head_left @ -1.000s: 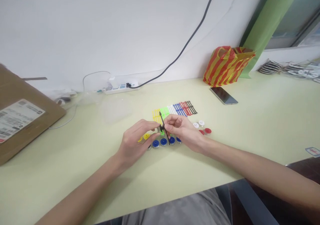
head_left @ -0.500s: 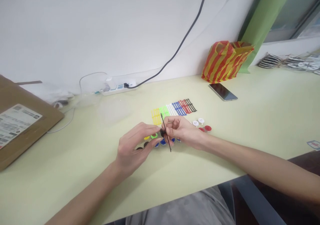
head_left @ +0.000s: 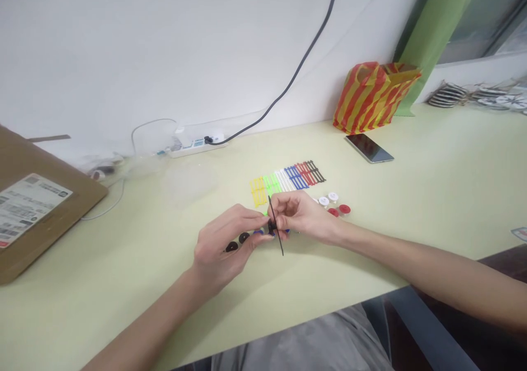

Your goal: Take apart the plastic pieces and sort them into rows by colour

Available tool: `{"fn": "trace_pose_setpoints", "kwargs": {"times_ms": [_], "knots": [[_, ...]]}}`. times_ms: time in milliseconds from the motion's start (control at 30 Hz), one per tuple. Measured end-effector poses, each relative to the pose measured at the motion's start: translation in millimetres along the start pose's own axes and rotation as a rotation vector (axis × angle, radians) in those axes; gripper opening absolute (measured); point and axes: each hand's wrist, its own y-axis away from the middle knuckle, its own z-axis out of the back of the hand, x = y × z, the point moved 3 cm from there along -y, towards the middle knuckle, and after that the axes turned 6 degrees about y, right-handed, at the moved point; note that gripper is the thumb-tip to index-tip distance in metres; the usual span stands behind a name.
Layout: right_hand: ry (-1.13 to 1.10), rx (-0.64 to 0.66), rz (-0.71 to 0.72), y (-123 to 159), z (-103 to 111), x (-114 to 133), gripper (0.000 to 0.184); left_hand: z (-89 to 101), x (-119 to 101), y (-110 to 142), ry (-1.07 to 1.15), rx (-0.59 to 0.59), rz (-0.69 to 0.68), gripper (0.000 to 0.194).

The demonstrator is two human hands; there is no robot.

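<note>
My left hand [head_left: 220, 239] pinches a small black round piece [head_left: 272, 226] between thumb and fingertips. Against that piece, my right hand [head_left: 307, 217] grips a thin black stick [head_left: 280, 242], which slants nearly upright across the fingertips. Whether the two parts are joined cannot be made out. Under and beside the hands lie small round pieces: black ones [head_left: 231, 246] by the left thumb, white ones [head_left: 324, 201] and red ones [head_left: 345, 209] to the right. Blue and green ones are partly hidden by the fingers. Behind the hands, short sticks [head_left: 296, 176] lie in rows sorted by colour.
A phone [head_left: 369, 148] lies in front of a red-and-yellow striped bag [head_left: 366, 99]. Along the wall sits a power strip [head_left: 195, 146] with a black cable [head_left: 288, 88] plugged in. At left is a cardboard box [head_left: 45, 195]; a clear plastic item [head_left: 189, 181] rests near it.
Both hands have shifted slightly, the left one a little right and down. The black stick and the round piece remain held together at the fingertips. More of the black pieces on the table now shows.
</note>
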Motion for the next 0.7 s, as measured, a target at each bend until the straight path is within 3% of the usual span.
{"fn": "trace_pose_setpoints", "kwargs": {"times_ms": [167,367,500,700], "knots": [[0.078,-0.026,0.013,0,0,7,0.042,-0.1,5,3,-0.085,0.0,-0.001,0.022],[0.125,-0.132,0.008,3,-9,11,0.038,0.2,22,7,-0.236,0.119,0.033,0.024],[0.27,-0.155,0.068,8,-15,19,0.03,3.1,11,3,-0.293,0.113,-0.097,0.022],[0.318,-0.068,0.056,11,-20,27,0.03,1.8,-5,-1,-0.365,0.135,-0.266,0.016]]}}
